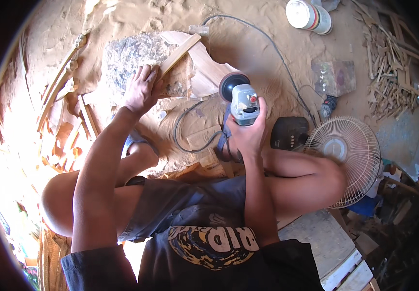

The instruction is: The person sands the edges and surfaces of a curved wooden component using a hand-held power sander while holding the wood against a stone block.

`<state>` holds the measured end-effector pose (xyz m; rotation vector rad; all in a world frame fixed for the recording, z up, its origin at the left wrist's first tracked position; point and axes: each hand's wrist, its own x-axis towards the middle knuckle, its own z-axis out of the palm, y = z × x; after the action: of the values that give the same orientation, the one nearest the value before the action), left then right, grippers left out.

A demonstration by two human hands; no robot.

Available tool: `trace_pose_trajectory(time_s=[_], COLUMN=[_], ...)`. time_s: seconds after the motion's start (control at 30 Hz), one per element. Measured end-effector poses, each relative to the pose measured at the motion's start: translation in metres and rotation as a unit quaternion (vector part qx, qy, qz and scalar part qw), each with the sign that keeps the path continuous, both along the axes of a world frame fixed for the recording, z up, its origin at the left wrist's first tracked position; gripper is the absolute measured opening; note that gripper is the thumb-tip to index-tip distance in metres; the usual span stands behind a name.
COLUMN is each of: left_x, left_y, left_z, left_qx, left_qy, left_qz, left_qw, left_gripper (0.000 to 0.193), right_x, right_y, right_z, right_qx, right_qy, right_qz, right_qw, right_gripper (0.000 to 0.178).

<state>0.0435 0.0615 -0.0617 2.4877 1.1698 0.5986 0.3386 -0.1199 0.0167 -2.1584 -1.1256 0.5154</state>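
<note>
My left hand (144, 89) is closed on the lower end of a narrow wooden strip (182, 52), which slants up and to the right across a worn block (127, 51). My right hand (250, 128) grips a grey angle grinder (245, 107) by its body. Its round dark sanding disc (232, 85) is tilted and sits by the right edge of a pale, curved wooden board (207, 72). That board lies partly on the block, beneath the strip. Whether the disc touches the board, I cannot tell.
A black cable (279, 51) loops over the sandy ground. On the right stand a round fan (338, 150) with its dark base (289, 133), a block (334, 77) and a white container (309, 17). Scrap sticks (389, 72) are heaped at far right; curved wood pieces (59, 92) lie at left.
</note>
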Motion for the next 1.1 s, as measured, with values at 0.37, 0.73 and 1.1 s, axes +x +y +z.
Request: trace_pose_trajectory(time_s=[0.37,0.73,1.1], left_x=[0.0,0.003,0.004], left_y=[0.002,-0.006,-0.003], left_z=[0.004,0.001,-0.002], left_qx=[0.006,0.015,0.019], left_qy=[0.007,0.051,0.043], left_qz=[-0.009,0.035,0.024], left_qw=[1.0,0.998,0.999], left_gripper=[0.036,0.043,0.041], right_x=[0.04,0.008,-0.001], right_y=[0.045,0.011,0.0], right_z=[0.007,0.011,0.0], right_qx=[0.006,0.067,0.001], right_qy=[-0.002,0.106,0.071], right_qz=[-0.041,-0.019,0.023], right_qw=[0.999,0.992,0.997], right_gripper=[0.095,0.092,0.094])
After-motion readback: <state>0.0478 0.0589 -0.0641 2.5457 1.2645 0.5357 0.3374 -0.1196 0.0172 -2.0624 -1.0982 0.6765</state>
